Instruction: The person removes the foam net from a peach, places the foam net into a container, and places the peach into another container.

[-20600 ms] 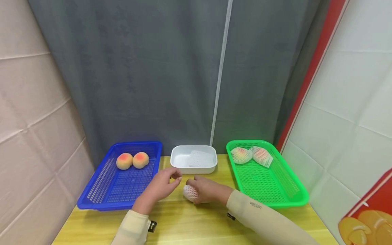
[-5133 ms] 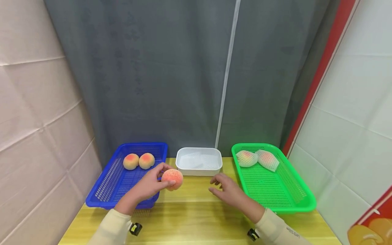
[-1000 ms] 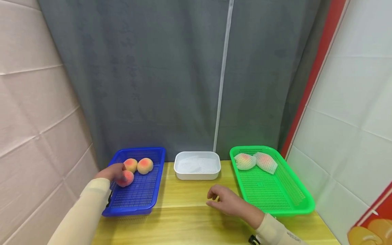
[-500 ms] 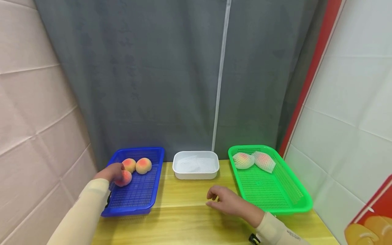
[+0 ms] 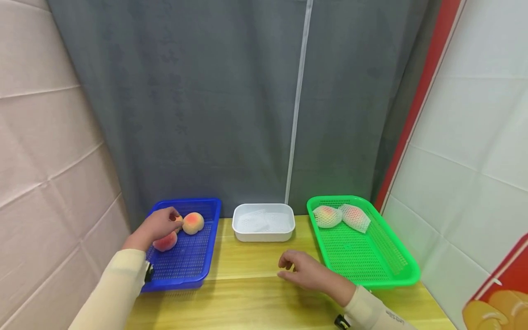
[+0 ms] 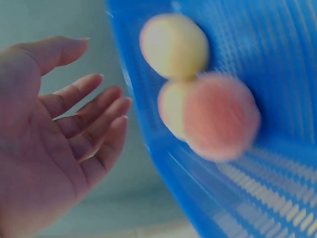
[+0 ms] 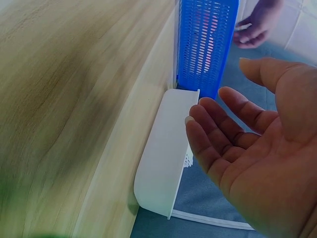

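My left hand (image 5: 158, 225) is raised over the left side of the blue basket (image 5: 211, 247), fingers loosely bent and nothing in them. Below it lies a pinkish-red peach (image 5: 166, 242). A yellow peach with a red blush (image 5: 193, 223) sits farther back, and another yellow peach (image 5: 178, 223) is mostly hidden by the hand. In the left wrist view the palm faces the three peaches, apart from the pinkish-red peach (image 6: 220, 118). My right hand (image 5: 303, 271) hovers over the table near the green basket, relaxed and holding nothing.
A white tray (image 5: 264, 236) with white foam fruit nets (image 5: 256, 221) stands at the back middle of the wooden table (image 5: 247, 293). Two peaches in foam nets (image 5: 327, 216) lie at the back of the green basket (image 5: 406, 270). A grey curtain (image 5: 214, 101) hangs behind.
The pinkish-red peach, in my left hand 5.1 s ago, now lies in the blue basket. The left hand has let it go and lifted away. Much earlier, my right hand held a netted peach.
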